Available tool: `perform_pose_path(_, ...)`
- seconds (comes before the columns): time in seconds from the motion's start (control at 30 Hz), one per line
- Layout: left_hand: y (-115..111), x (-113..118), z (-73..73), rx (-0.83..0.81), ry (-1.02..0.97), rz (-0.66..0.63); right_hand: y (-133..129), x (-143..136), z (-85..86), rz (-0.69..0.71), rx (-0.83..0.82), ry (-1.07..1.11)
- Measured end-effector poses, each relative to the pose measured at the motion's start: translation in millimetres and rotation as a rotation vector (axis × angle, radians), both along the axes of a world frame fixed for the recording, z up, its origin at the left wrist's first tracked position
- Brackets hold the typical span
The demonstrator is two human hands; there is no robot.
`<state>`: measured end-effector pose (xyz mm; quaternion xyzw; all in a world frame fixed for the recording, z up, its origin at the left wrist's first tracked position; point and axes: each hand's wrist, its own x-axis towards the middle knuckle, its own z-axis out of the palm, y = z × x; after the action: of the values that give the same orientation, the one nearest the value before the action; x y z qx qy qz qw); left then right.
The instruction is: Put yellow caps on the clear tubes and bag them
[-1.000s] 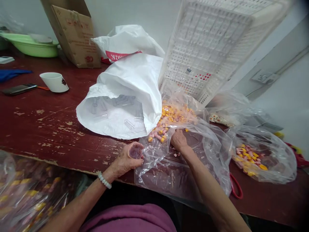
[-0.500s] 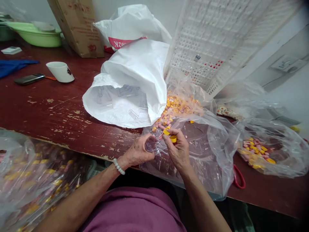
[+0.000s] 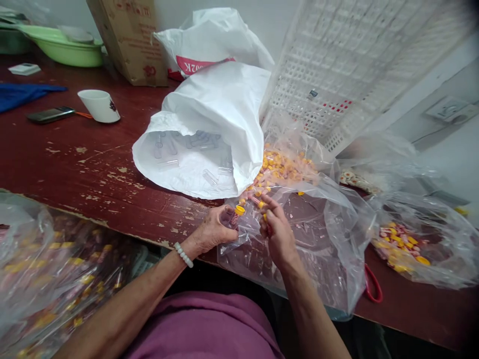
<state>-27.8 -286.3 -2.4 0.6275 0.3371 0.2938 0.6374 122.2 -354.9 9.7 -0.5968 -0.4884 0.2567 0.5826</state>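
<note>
Clear tube (image 3: 226,215) sits in the left hand (image 3: 214,232), grip curled round it.

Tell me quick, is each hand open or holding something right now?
Left hand: closed, holding at least one clear tube.
Right hand: closed on a yellow cap, mostly hidden.

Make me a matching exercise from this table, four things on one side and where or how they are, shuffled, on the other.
Things
1. White sack
2. Left hand
3. Dark phone
4. Green basin

Places and states
A. Lying beside a white cup
B. Left of the cardboard box in the picture
C. Mouth open, with clear tubes inside
D. Has a string of pale beads at its wrist

Right pairs: 1-C, 2-D, 3-A, 4-B
</note>
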Motion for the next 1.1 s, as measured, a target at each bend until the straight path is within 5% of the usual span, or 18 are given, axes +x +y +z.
perform_pose_path(0.1,-0.9,2.2,-1.1,-0.085,-0.027,0.009,11.5,-11.1,3.9,-0.060,0.019,0.347)
perform_pose_path(0.17,-2.5,5.4,-3.9,-0.064,-0.017,0.013,16.9,-23.7,6.5,-0.081,0.076,0.366)
perform_pose_path(0.33,-5.4,13.5,-14.6,0.052,-0.039,0.035,17.7,-47.6,-0.2,-0.149,0.130,0.087)
perform_pose_path(0.5,-6.8,14.3,-12.6,0.007,-0.074,0.052,11.1,-41.5,-15.7,-0.212,0.151,-0.019)
perform_pose_path(0.83,-4.3,6.9,-3.7,0.069,-0.032,0.082,-21.3,-41.9,-20.8,-0.041,0.140,-0.565)
perform_pose_path(0.9,-0.5,3.5,-5.1,0.066,-0.017,0.096,-24.1,-28.6,-18.6,-0.038,0.134,-0.576)
perform_pose_path(1.0,6.9,-3.7,-5.8,0.020,-0.003,0.142,-19.0,23.2,-20.8,-0.301,0.099,-0.549)
perform_pose_path(1.1,12.0,-10.5,-6.1,-0.021,0.001,0.190,-4.6,85.9,-31.0,-0.556,-0.253,-0.744)
